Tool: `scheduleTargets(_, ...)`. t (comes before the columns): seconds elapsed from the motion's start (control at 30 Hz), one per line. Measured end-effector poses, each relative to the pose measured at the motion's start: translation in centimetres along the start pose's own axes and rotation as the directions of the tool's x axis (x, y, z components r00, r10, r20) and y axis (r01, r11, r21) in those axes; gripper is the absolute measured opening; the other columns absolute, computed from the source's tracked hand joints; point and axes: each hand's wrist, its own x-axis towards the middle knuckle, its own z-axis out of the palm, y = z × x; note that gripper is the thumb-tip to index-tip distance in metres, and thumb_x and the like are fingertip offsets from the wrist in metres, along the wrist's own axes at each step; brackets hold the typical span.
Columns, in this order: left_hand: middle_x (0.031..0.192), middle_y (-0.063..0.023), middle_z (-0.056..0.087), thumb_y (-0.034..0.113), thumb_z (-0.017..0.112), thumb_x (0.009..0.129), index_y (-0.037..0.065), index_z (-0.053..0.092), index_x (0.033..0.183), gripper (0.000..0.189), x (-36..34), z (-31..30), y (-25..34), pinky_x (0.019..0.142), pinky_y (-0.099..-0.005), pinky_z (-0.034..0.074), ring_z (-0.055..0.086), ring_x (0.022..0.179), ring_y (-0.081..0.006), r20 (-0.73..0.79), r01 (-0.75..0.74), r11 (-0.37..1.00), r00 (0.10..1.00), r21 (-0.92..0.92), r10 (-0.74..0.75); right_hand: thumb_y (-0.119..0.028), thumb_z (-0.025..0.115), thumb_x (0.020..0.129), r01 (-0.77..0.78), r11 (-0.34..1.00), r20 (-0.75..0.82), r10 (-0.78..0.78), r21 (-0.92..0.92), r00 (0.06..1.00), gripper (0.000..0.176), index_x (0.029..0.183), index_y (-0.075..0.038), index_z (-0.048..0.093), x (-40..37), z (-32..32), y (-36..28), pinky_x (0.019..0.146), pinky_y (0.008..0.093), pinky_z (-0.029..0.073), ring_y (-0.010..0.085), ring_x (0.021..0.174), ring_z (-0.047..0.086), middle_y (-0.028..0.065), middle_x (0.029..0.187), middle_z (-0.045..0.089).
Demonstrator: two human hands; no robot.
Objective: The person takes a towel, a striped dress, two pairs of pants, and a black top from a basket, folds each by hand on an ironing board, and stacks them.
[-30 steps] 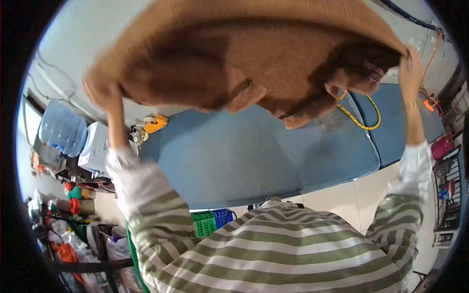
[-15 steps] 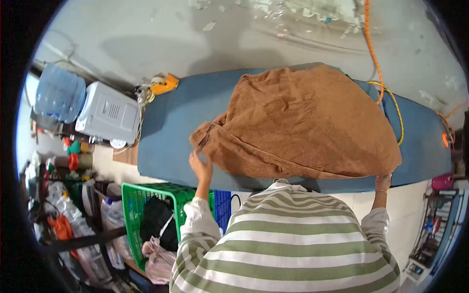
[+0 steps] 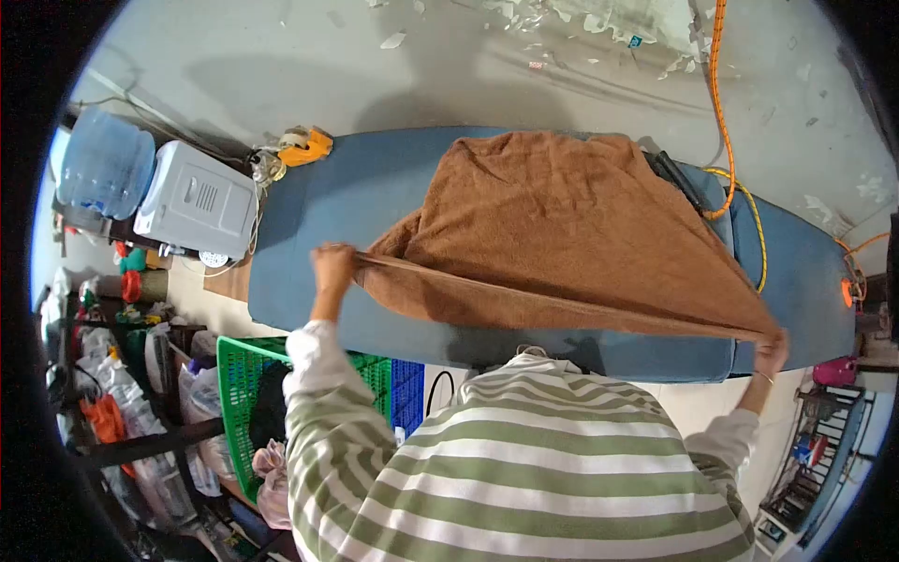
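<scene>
Blue surface | brown cloth | stretched between left hand, right hand

Two hands hold one brown cloth on the blue table; at its far left corner is one tape dispenser, by its near edge one green basket and one blue basket.

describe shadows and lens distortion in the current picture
Head view: a dark shadow spreads over the grey wall; head view: the blue table bows, likely fisheye distortion, and picture corners go black; head view: the brown cloth shows little blur.
</scene>
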Motion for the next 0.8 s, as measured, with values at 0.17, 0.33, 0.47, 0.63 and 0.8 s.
scheduleTargets(0.17,0.104,-0.0132,0.061,0.006,0.061,0.065,0.009,0.06,0.105,0.04,-3.1,-12.9,-11.6,0.084,-0.043,0.041,0.054,0.096,-0.0356,-0.536,0.314,0.941,0.776,-0.129,-0.332,-0.024,0.048,0.091,0.165,0.976,0.156,-0.187,0.144,0.97,0.025,0.097,-0.001,0.056,0.6,0.8,-12.6,0.08,0.0314,0.048,0.0166,0.087,0.058,0.0094,0.094,0.062)
scheduleTargets(0.33,0.091,-0.0145,0.062,0.002,0.058,0.071,0.007,0.064,0.097,0.027,-1.8,-25.3,-21.6,0.072,-0.0417,0.044,0.057,0.08,-0.0328,-0.905,0.232,0.97,0.391,-0.077,-0.166,-0.022,0.052,0.089,0.468,0.843,0.239,-0.527,0.264,0.815,0.03,0.108,0.0,0.054,4.3,3.3,-26.4,0.077,0.0295,0.047,0.0187,0.091,0.055,0.0099,0.103,0.058)
scheduleTargets(0.47,0.09,-0.0145,0.061,0.007,0.057,0.08,0.004,0.063,0.1,0.02,3.5,-28.8,-29.4,0.072,-0.0386,0.046,0.059,0.081,-0.0326,-0.847,0.242,0.951,0.45,-0.192,-0.285,-0.028,0.052,0.089,0.416,0.909,0.188,-0.415,0.036,0.89,0.029,0.104,-0.003,0.056,8.6,12.1,-35.1,0.056,0.0199,0.044,0.0099,0.067,0.053,0.0025,0.091,0.058)
scheduleTargets(0.63,0.108,-0.0134,0.061,0.022,0.049,0.083,0.014,0.065,0.101,0.026,13.9,-26.6,-26.6,0.086,-0.0426,0.045,0.057,0.1,-0.0339,-0.471,0.484,0.85,0.712,-0.207,-0.52,-0.039,0.054,0.088,0.42,0.85,0.248,-0.353,-0.319,0.902,0.031,0.09,-0.008,0.057,19.5,22.5,-29.7,0.034,0.0147,0.027,0.0017,0.039,0.034,-0.0069,0.071,0.055)
scheduleTargets(0.8,0.094,-0.0189,0.063,0.034,0.045,0.082,0.016,0.066,0.102,0.034,22.5,-29.7,-31.5,0.078,-0.0452,0.048,0.061,0.089,-0.0384,-0.6,0.462,0.763,0.476,-0.452,-0.643,-0.03,0.052,0.087,0.632,0.757,0.254,-0.586,-0.167,0.769,0.022,0.082,-0.009,0.054,12.1,27.7,-38.9,0.04,0.0193,0.031,0.0075,0.046,0.037,-0.0021,0.07,0.052)
